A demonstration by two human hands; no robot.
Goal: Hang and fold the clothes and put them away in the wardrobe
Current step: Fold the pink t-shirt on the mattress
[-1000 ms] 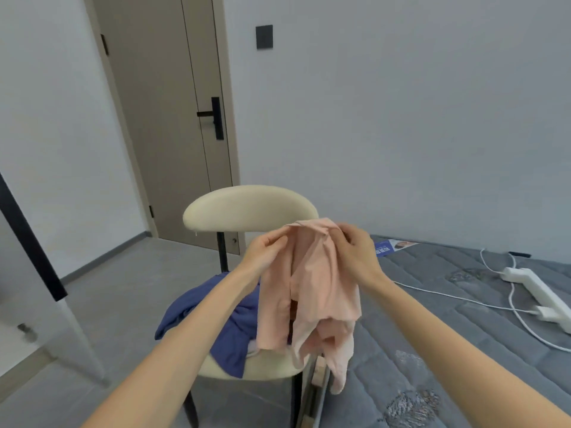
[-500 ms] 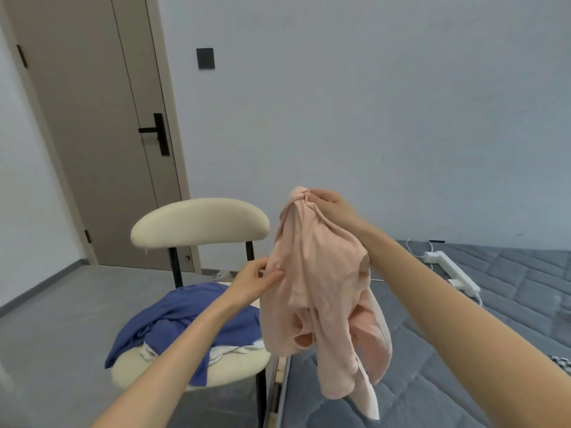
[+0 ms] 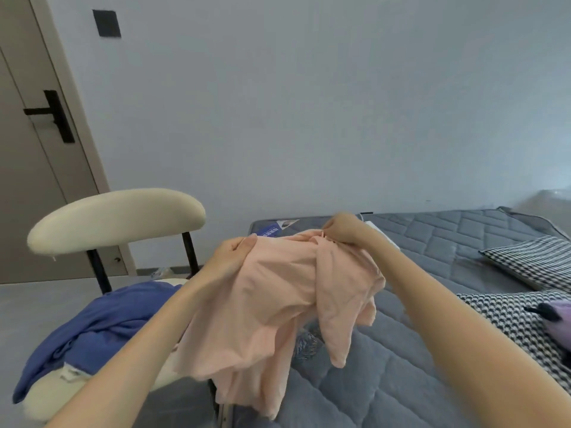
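Mattress [image 3: 432,242], grey quilted, along pale wall [image 3: 309,103]; houndstooth pillows [image 3: 531,261] at right. Cream chair [image 3: 117,220] beside, blue garment [image 3: 102,322] on seat. Pink garment [image 3: 278,298] pinched at top edge by left hand [image 3: 231,257], right hand [image 3: 346,230].

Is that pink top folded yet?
Not folded. The pink top hangs bunched and loose from both hands, left hand and right hand.
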